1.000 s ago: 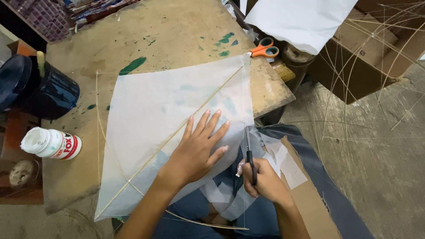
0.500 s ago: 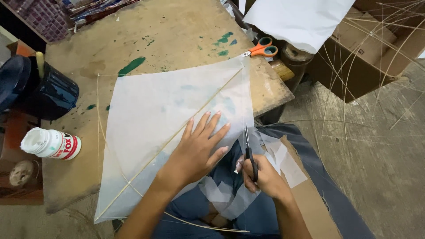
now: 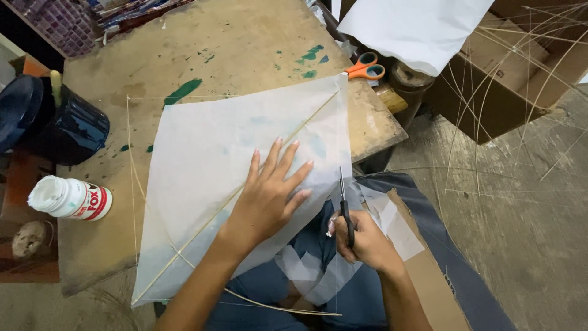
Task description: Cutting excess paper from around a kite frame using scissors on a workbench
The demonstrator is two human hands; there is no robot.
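Note:
A white, diamond-shaped paper kite (image 3: 208, 153) lies on a worn wooden table (image 3: 233, 43), its lower corner hanging over my lap. A thin bamboo spine (image 3: 306, 125) runs diagonally across it. My left hand (image 3: 269, 196) presses flat on the paper with fingers spread. My right hand (image 3: 367, 242) grips black scissors (image 3: 344, 205) at the kite's right edge, blades pointing away from me along that edge. White paper offcuts (image 3: 392, 220) lie on my lap beside the scissors.
Orange-handled scissors (image 3: 365, 66) rest at the table's far right corner. A white glue bottle (image 3: 70, 199) lies at the left edge, with a dark blue pot (image 3: 67, 125) behind it. To the right are a white sheet (image 3: 416, 27), a cardboard box (image 3: 490, 79) and thin bamboo strips (image 3: 484, 135).
The black scissors have crept a little farther up the kite's right edge. My left hand stays pressed on the paper, nearly unmoved.

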